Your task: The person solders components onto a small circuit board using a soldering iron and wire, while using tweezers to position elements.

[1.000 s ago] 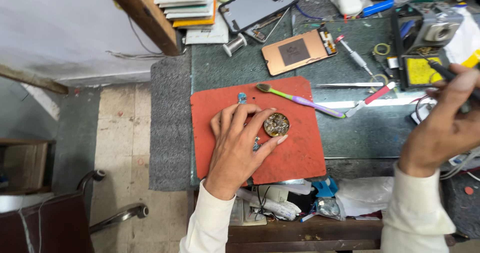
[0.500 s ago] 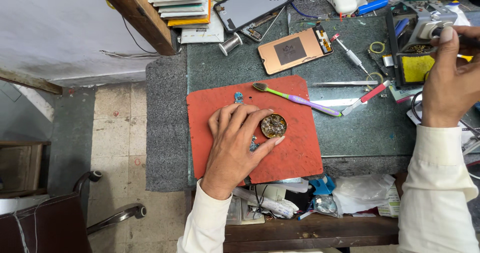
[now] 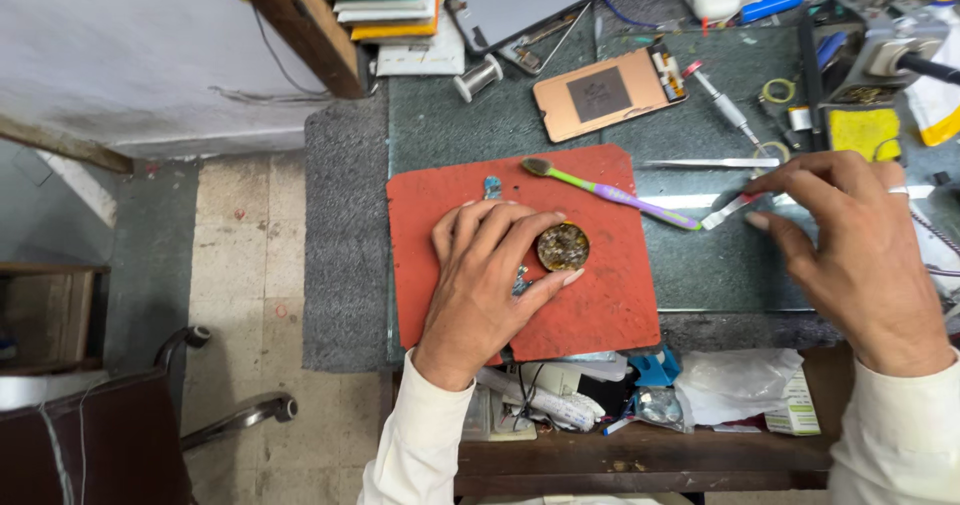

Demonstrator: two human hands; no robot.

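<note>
From the head camera, looking down on a cluttered repair bench, the left hand (image 3: 490, 275) lies flat on a red work mat (image 3: 600, 305), fingers spread and lightly curled about a small round tin of brownish paste (image 3: 563, 246), thumb and forefinger touching its rim; it steadies the tin rather than lifting it, and a small dark part shows just under the palm edge, too small to make out. The tin sits near the middle of the mat, where it sat half a second and a second ago, so the left side has not moved. The change is on the right: the right hand (image 3: 855, 255), which was up at the far right by the grey soldering stand (image 3: 880, 50), has come down and inward and now hovers over the glass-topped bench, fingers loosely open and holding nothing, fingertips just beside the tweezers (image 3: 700, 163) and a red-and-white handled tool (image 3: 735, 208). A green-and-purple toothbrush (image 3: 610, 193) lies across the mat's upper edge. Beyond it a copper-backed phone screen (image 3: 605, 93) lies on the bench, well apart from both hands.
</note>
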